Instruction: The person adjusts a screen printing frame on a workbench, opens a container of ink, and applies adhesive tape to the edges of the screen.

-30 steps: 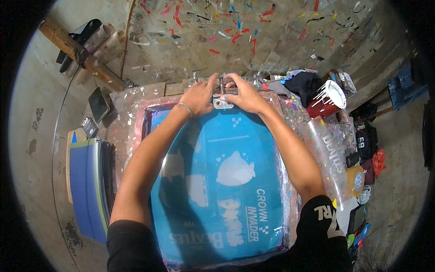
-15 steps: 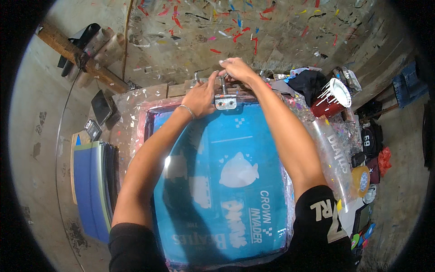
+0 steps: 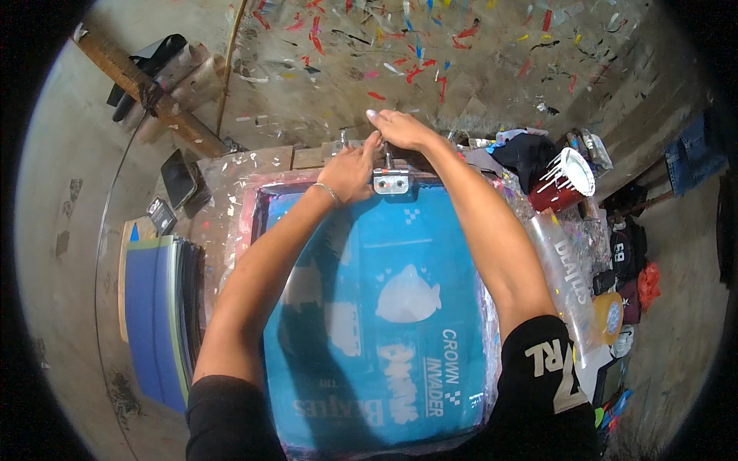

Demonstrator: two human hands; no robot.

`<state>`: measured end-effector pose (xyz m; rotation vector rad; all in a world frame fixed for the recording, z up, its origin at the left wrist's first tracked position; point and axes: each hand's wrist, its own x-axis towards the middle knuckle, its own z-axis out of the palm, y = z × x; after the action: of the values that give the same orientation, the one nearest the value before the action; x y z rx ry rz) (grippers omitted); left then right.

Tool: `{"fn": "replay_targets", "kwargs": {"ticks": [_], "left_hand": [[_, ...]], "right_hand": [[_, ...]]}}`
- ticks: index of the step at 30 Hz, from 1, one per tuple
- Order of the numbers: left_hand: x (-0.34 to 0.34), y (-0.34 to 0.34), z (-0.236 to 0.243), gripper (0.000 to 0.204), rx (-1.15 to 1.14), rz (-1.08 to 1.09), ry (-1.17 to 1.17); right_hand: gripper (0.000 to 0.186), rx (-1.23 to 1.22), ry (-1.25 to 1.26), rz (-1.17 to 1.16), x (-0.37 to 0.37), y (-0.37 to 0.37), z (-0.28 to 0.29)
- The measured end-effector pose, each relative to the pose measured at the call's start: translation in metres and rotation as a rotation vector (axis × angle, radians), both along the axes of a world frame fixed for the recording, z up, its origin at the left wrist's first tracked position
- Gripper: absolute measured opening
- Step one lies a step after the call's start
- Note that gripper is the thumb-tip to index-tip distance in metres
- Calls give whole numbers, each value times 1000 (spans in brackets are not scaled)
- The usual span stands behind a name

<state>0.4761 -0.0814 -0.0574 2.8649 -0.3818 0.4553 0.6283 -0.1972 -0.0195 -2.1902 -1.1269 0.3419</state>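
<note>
Moved since a second ago: right hand (image 3: 405, 131), from the hinge clamp's plate to the far end of its stem; plate now uncovered.

Worktop (image 3: 219, 178): paint-spotted; bears the screen.

Screen (image 3: 369, 269): blue mesh with pale designs, reddish frame; lies flat below the forearms.

Right hand: beyond the clamp, fingers curled in at the stem's far end, thumb stretched out to the left; whether it is closed on the stem cannot be told.

Left hand (image 3: 350, 173): at the screen's far edge, just left of the clamp, forefinger pointing up towards the right hand; its grip, if any, is hidden.

Hinge clamp (image 3: 393, 182): metal, at the middle of the screen's far edge, between the two hands. Stage, as judged: clamp placed over the edge, handling unfinished with both hands there; tightness cannot be told.
</note>
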Motion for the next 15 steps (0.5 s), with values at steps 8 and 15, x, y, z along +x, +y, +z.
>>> {"fn": "replay_targets", "kwargs": {"ticks": [8,15], "left_hand": [[-4,-2,6,104,45,111,114],[-5,-9,14,101,40,63,86]], "right_hand": [[55,53,185,-182,-3,-11,17],[43,137,-10,-336,5,-1,-4]]}}
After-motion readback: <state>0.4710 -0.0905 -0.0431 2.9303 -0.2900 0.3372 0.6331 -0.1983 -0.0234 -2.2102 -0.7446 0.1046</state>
